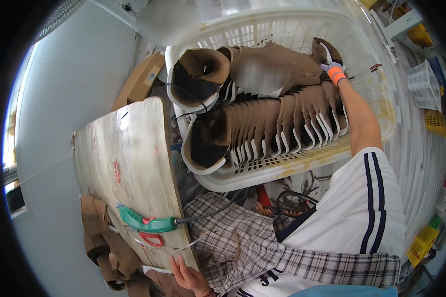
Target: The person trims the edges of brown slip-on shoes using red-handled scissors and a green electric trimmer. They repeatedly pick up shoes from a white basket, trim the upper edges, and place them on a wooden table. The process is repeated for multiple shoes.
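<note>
One slotted white plastic basket (282,174) holds two left-to-right rows of curved, matte brown pieces (255,123). At the far row's right end, the right hand (333,69) touches one end piece (335,49), its long axis slanting down rightward; how closed that grip is, I cannot tell. The left hand (191,278), grip loosely open and empty, is beside one worn wooden worktop (134,133) bearing one green tool (151,224) and one pair of scissors (153,240).

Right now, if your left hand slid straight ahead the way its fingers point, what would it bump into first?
Probably the thin white strip lying across the board, just ahead of the left hand's fingertips. Depth is unclear: a slightly raised hand might pass over it.
</note>
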